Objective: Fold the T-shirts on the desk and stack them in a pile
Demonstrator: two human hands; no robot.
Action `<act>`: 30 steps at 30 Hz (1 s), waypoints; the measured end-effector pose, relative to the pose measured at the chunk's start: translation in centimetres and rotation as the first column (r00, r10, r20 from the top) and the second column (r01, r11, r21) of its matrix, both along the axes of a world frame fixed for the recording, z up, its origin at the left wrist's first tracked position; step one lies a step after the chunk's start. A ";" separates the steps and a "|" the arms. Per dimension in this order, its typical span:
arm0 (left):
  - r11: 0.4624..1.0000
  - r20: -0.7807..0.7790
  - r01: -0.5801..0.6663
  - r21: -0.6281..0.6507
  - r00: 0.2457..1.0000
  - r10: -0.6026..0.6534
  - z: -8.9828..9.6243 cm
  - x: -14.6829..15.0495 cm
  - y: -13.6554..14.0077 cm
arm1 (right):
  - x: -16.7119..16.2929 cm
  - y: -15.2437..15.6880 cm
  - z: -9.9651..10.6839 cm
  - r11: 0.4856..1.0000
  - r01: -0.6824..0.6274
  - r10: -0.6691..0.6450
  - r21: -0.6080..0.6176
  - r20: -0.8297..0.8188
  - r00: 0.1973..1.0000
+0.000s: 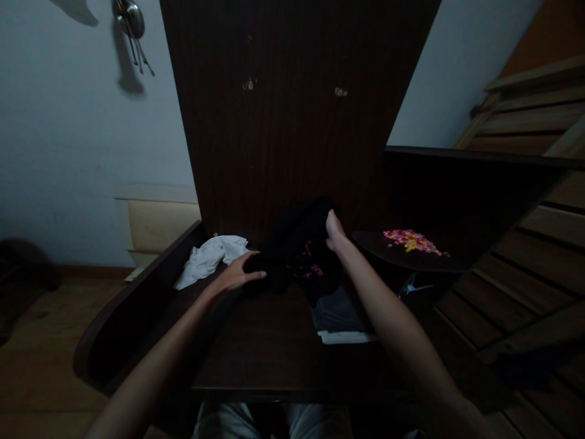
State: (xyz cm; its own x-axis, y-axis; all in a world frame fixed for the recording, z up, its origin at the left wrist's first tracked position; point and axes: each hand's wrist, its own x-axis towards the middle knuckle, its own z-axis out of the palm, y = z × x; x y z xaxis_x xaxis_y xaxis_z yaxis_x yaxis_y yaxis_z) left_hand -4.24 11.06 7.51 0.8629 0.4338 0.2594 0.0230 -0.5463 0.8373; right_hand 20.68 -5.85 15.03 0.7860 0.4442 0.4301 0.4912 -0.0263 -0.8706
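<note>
A black garment (pixel 292 250) with pink lettering lies bunched on the dark wooden desk (pixel 265 353), its far part raised. My right hand (pixel 335 231) grips its right far side, the fingertips hidden in the cloth. At the left edge of the garment is my left hand (pixel 235 274), thumb and forefinger stretched apart beside the black fabric; its other fingers are hard to see. Just beyond that hand rests a crumpled white cloth (pixel 212 256). Folded grey cloth (pixel 340 314) sits under the near right part of the black garment, with a folded white edge (pixel 345 337) below it.
A tall dark panel (pixel 292 122) rises behind the desk. The desk has a raised curved side (pixel 137 305) at left. On the right, a small shelf (pixel 379 247) bears a pile of colourful small pieces (pixel 414 241). Wooden slats (pixel 525 256) stand farther right.
</note>
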 end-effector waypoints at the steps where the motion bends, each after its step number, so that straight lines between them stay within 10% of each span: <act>1: 0.998 0.019 -0.025 0.050 1.000 0.024 -0.8 0.4 -0.7 | 0.3 -0.1 -0.1 0.996 -0.083 0.086 0.041 -0.057 0.995; 6: 0.991 0.091 -0.127 0.038 0.988 0.123 -3.3 3.3 -1.8 | 0.5 -1.7 -0.5 0.967 -0.197 0.234 0.159 -0.258 0.937; 10: 0.959 0.149 -0.162 -0.234 0.968 0.200 -2.9 4.2 -0.3 | 2.0 -4.5 -1.0 0.996 0.018 0.015 0.086 -0.365 0.931; 15: 0.896 0.268 -0.149 -0.418 0.922 0.278 -0.8 3.7 0.2 | 3.1 -7.4 -3.0 0.917 0.299 -0.287 -0.264 0.083 0.954; 20: 0.932 0.278 -0.089 -0.350 0.941 0.194 1.5 3.7 -1.6 | -0.5 -6.0 -5.0 0.921 -0.026 0.234 -0.388 0.500 0.834; 23: 0.962 0.260 -0.057 -0.267 0.957 0.129 2.3 3.6 -2.4 | -3.0 -3.8 -5.3 0.833 -0.306 0.525 -0.461 0.487 0.698; 30: 0.982 0.193 -0.130 -0.135 0.969 0.155 1.9 1.9 -1.4 | -4.9 -0.4 -5.5 0.785 -0.464 0.599 -0.411 0.307 0.740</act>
State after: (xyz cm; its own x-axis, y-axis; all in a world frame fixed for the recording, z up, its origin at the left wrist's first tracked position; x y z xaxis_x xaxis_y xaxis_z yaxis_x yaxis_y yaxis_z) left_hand -2.31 9.61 9.40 0.7252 0.5870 0.3599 -0.0830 -0.4444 0.8920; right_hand 15.74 -6.29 9.53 0.1657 0.8883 0.4284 0.7995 0.1333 -0.5857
